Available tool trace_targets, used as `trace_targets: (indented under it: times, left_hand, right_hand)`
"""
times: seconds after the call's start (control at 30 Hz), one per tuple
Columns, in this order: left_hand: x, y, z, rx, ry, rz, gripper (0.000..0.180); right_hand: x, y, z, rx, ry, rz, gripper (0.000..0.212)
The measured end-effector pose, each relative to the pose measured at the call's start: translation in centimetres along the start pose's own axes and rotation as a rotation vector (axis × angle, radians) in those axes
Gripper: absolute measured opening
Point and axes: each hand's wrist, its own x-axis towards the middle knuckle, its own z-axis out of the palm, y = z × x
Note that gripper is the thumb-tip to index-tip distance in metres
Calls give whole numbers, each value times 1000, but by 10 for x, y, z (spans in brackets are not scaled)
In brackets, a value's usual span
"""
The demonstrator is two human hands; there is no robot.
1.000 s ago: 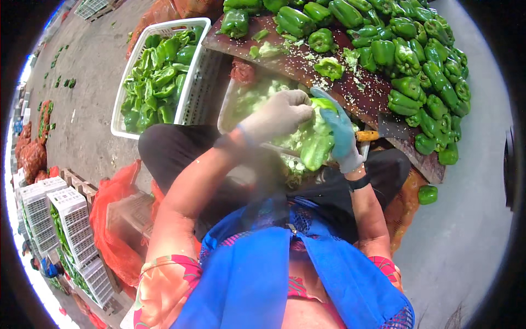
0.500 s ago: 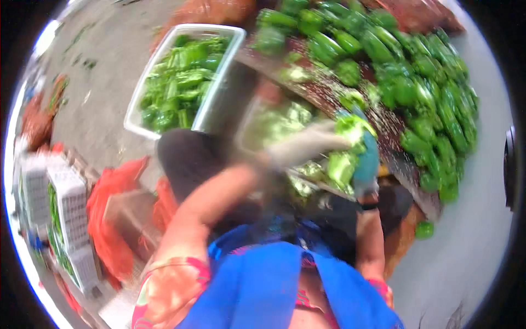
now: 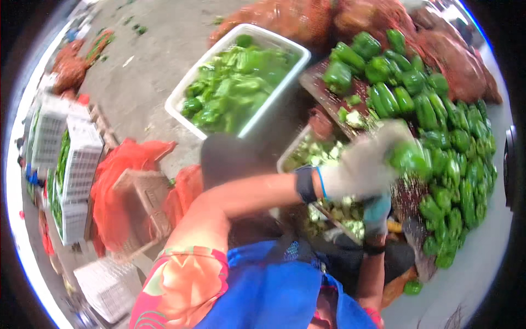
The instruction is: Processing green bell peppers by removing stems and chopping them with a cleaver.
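Note:
My left hand (image 3: 364, 167), in a white glove, reaches across to the right. Its fingers, smeared by motion, are closed on a green bell pepper (image 3: 410, 159) at the near side of the pepper heap (image 3: 438, 120). Just below it is my right hand (image 3: 377, 213) in a teal glove, its fingers mostly hidden behind the left hand. Below both hands lies a tub of pale pepper cores and trimmings (image 3: 323, 156). Bits of core and many seeds lie on the dark red board (image 3: 323, 90) beside the heap.
A white tub (image 3: 175, 104) of cut green peppers stands ahead on the left. Red mesh sacks (image 3: 279, 22) line the far side. To the left are white crates (image 3: 82, 159), red netting (image 3: 126, 164) and a wooden crate (image 3: 142, 203). One pepper (image 3: 412, 287) lies near my right arm.
My left hand has moved from the opened pepper at my right hand to a whole pepper by the heap. The light green pieces are out of my right hand's visible part. The view has shifted.

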Motion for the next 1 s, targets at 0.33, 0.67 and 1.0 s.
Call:
trace_targets:
  times: [0.33, 0.67, 1.0]
  left_hand:
    - [-4, -55, -42, -296, -230, -447, 44]
    - [19, -94, -97, 305, 248, -120, 40]
    - [87, -223, -310, 822, 231, -352, 63]
  right_hand:
    - [7, -48, 50, -170, -25, -72, 52]
    - [-21, -81, 45, -330, 52, -6, 50]
    - [-45, -51, 5, -319, 26, -6, 49]
